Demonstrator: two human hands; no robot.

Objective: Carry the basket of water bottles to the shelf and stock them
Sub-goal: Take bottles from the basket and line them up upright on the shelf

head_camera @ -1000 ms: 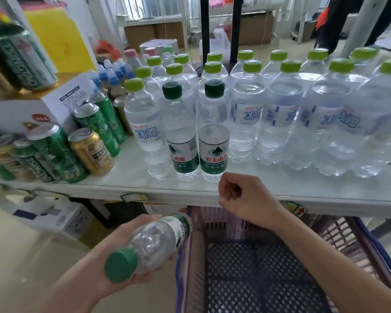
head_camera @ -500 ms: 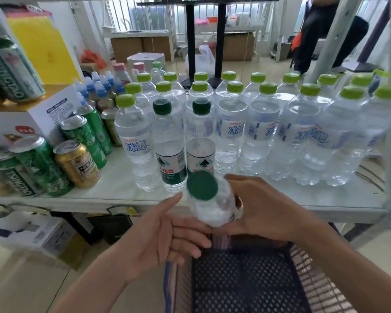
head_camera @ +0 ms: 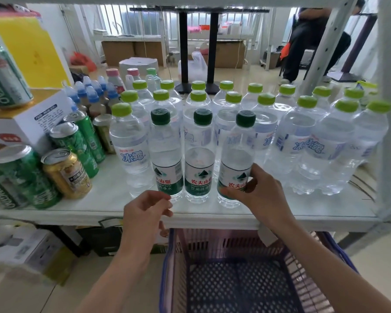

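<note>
Three dark-green-capped water bottles stand in a row at the front of the white shelf (head_camera: 99, 199): one on the left (head_camera: 166, 154), one in the middle (head_camera: 200, 154) and one on the right (head_camera: 237, 154). My right hand (head_camera: 255, 193) grips the lower label of the right bottle, which stands upright on the shelf. My left hand (head_camera: 145, 213) hovers at the shelf's front edge with loosely curled fingers, holding nothing. Below the shelf sits the blue and pink basket (head_camera: 230, 247); nothing shows inside it.
Several light-green-capped water bottles (head_camera: 307, 141) fill the shelf behind and to the right. Green and gold cans (head_camera: 66, 170) and a white box (head_camera: 29, 123) crowd the left. A grey shelf post (head_camera: 386, 109) rises at the right. A person (head_camera: 312, 41) stands far behind.
The bottle passed from my left hand to my right hand, which set it upright on the shelf beside the other two dark-capped bottles. My left hand came away with nothing in it.
</note>
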